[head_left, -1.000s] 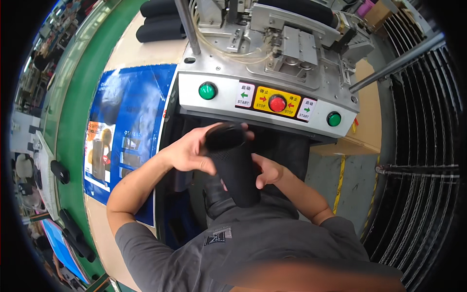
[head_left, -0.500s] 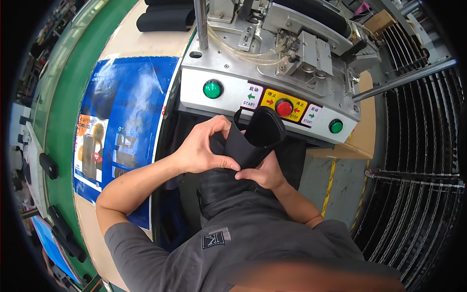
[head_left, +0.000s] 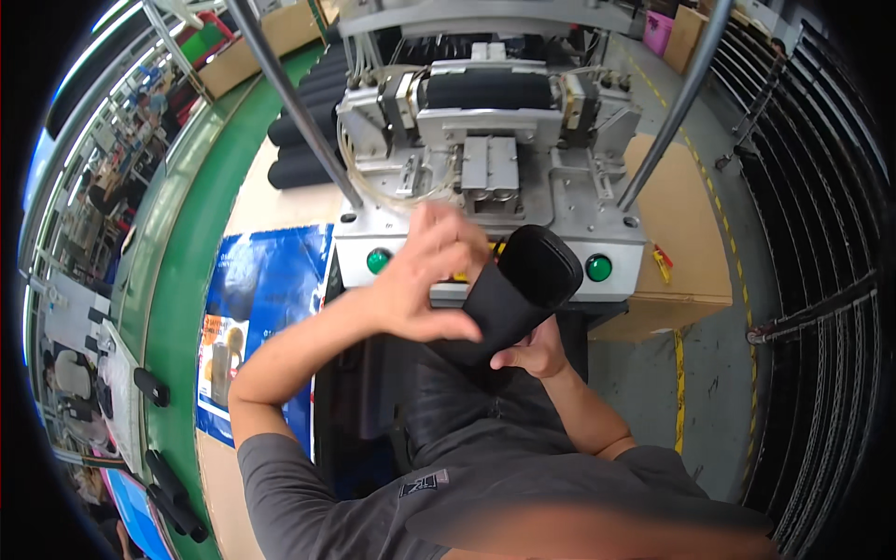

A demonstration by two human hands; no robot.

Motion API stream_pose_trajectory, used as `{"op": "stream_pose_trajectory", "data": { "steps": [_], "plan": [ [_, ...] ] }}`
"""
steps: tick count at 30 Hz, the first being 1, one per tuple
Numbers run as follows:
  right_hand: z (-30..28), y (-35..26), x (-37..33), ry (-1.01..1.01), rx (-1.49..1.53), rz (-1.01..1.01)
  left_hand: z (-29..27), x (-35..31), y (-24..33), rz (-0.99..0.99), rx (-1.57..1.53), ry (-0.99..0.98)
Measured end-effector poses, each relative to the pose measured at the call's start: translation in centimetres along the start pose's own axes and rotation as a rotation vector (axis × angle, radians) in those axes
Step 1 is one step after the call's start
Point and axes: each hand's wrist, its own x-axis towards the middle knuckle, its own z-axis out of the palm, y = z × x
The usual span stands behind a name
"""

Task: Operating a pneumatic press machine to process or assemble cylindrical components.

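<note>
A black hollow sleeve (head_left: pixel 509 313), soft-looking and with a wide open oval end, tilts up toward the right in front of the machine. My right hand (head_left: pixel 539 353) grips it from below, the thumb on its near side and the other fingers mostly hidden behind it. At the sleeve's left side is my left hand (head_left: pixel 425 285), thumb stretched out and fingers raised apart. Those fingers are slightly blurred; whether the thumb touches the sleeve I cannot tell.
A metal machine (head_left: pixel 485 168) with a black roll (head_left: pixel 490 91) across it stands ahead. Green buttons (head_left: pixel 598 268) sit on its front panel. More black rolls (head_left: pixel 303 168) lie on the left bench, behind a blue printed sheet (head_left: pixel 266 289). A cardboard box (head_left: pixel 686 271) and black wire racks (head_left: pixel 821 280) are on the right.
My left hand has loosened from the sleeve, its fingers lifting and spreading. The right hand keeps hold. The view has tipped up, showing more of the machine.
</note>
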Motion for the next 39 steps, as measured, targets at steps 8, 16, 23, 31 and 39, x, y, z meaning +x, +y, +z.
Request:
{"op": "stream_pose_trajectory", "data": {
  "steps": [8, 16, 23, 31, 39],
  "plan": [
    [-1.5, 0.4, -2.6, 0.284, 0.362, -0.060, -3.8, 14.7, -18.1, -0.243, 0.470, -0.157],
    [-2.1, -0.5, -4.1, 0.252, 0.616, -0.036, -4.0, 14.9, -17.0, -0.218, 0.573, -0.260],
    [-6.2, -3.0, -3.4, 0.288, 0.176, -0.034, -4.9, 3.1, -1.5, 0.027, 0.600, 0.046],
    [-3.6, -15.7, 16.3, 0.043, -1.564, -0.518, 3.3, -14.2, 0.0, -0.328, -0.078, -0.457],
    [-6.7, -15.8, 29.8, -0.172, -1.932, -0.170, 4.4, -16.5, -2.7, -0.345, -0.038, -0.712]
  ]
}}
